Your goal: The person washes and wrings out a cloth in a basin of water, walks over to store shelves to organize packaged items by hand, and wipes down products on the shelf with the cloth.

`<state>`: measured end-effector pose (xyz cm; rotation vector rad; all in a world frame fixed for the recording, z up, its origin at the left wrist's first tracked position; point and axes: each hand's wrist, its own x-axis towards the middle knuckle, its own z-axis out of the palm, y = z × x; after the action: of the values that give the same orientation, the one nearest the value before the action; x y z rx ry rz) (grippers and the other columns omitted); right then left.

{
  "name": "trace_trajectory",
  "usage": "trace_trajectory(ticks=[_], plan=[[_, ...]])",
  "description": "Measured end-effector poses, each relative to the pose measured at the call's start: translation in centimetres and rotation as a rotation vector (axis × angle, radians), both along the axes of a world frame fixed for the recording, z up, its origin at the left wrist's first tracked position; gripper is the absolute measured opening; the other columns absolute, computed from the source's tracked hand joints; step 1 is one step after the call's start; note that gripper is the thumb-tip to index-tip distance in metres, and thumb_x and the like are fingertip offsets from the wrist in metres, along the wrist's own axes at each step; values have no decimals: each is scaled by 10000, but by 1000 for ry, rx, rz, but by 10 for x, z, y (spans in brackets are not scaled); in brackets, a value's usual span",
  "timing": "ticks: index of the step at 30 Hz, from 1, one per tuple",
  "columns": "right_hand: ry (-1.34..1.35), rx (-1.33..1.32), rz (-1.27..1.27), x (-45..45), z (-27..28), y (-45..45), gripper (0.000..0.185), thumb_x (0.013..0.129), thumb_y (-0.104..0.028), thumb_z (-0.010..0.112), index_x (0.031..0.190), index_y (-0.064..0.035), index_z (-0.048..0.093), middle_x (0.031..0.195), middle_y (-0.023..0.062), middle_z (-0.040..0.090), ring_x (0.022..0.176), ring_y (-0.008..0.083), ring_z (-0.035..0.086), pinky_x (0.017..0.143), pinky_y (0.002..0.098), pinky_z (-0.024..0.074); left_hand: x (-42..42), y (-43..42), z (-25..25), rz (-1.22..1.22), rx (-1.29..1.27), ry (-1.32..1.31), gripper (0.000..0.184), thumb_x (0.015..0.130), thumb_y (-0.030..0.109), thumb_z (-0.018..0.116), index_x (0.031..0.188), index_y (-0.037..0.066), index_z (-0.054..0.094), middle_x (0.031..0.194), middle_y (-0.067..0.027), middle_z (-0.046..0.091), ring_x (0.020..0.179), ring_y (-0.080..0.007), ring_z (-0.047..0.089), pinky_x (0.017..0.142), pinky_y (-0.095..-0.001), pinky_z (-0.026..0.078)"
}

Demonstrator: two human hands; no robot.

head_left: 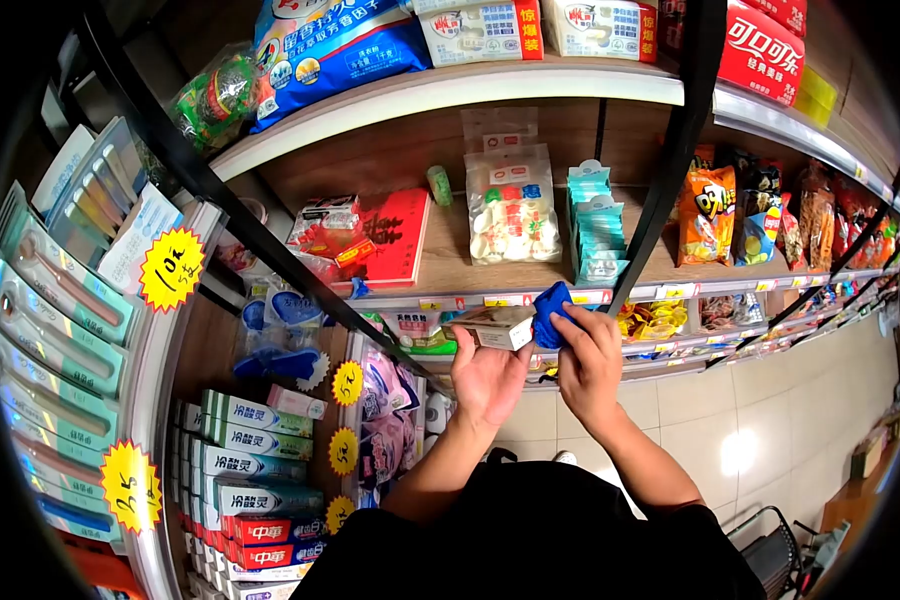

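Note:
A small white and tan box [502, 330] rests in my left hand [490, 382], palm up, with the thumb along one side. My right hand [588, 358] is closed on a bunched blue cloth [550, 312], which touches or nearly touches the box's right end. Both hands are in front of the shelf edge. Behind them on the middle shelf are a clear bag of small white round pieces [512, 210], a stack of teal packets [596, 228] and a red book [390, 235] with a plastic-wrapped item lying partly over it.
Black shelf posts [660, 170] slant past both sides. Toothpaste boxes [260, 440] are stacked lower left, beside hanging toothbrush packs [65, 350]. Above lie a blue laundry powder bag [340, 60] and soap packs [480, 35]. Snack bags [708, 215] stand right; a folding chair [770, 555] is lower right.

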<state>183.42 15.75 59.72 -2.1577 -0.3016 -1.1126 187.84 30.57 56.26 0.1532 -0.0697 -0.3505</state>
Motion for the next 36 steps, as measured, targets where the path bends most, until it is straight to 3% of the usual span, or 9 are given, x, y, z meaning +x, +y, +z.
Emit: trace_trajectory(ticks=[7,8,16,17,20,22,26,30,36], plan=[[-85,-117,181,-23,3,14,522,685,-2,725,1199,-94,719,1265,93,660,990,313,580,884,416,500,-1,9,-11,-276,46,-85,866,943,702,531,1491,37,441,1468,-148,538,1328,-320,527,1167,-461,388],[-85,-117,181,-24,3,16,522,685,-2,725,1199,-94,719,1265,93,660,990,313,580,884,416,500,-7,5,1,-233,122,33,953,924,796,441,1382,-34,546,1274,-188,664,1138,-323,660,1029,-463,520],[-24,-37,160,-8,-23,-18,467,691,115,651,1120,-52,730,1199,142,682,991,358,612,887,444,504,-6,-2,-4,68,49,-65,692,1000,583,540,1520,138,438,1504,-72,522,1380,-292,473,1180,-483,333],[82,-2,130,-5,-29,-27,448,719,95,647,1131,-58,732,1206,133,683,1011,345,612,913,433,500,-3,2,-8,69,140,-43,567,1003,596,513,1417,211,570,1427,-52,596,1296,-276,543,1130,-492,388],[244,134,104,0,-55,-50,392,783,82,604,1125,-55,737,1186,135,694,1069,334,616,964,419,487,20,15,-29,314,458,-55,528,1038,469,554,1490,209,465,1336,-42,595,1213,-248,581,1057,-488,460],[328,216,112,-2,-72,-66,373,792,87,589,1106,-47,739,1164,141,699,1088,336,615,978,415,484,36,34,-30,359,789,-220,620,997,232,677,1538,146,385,1284,-75,579,1171,-225,585,1029,-424,480],[468,223,175,-13,-99,-88,347,802,72,584,1094,-39,737,1151,163,704,1111,358,622,1001,434,472,88,54,-8,547,1855,-911,950,719,228,922,1538,129,452,1258,-129,520,1159,-278,553,1021,-371,446],[520,220,225,-20,-112,-90,334,808,51,587,1092,-41,738,1156,167,703,1126,366,620,1004,439,469,115,35,7,430,2177,-1247,880,695,216,902,1488,142,527,1302,-136,546,1253,-334,511,1090,-411,415],[502,206,219,-30,-113,-83,352,781,76,568,1077,-26,729,1141,163,703,1077,367,621,969,424,479,141,5,-16,332,2094,-1389,739,724,258,885,1387,99,598,1341,-96,592,1271,-316,509,1104,-423,392]])
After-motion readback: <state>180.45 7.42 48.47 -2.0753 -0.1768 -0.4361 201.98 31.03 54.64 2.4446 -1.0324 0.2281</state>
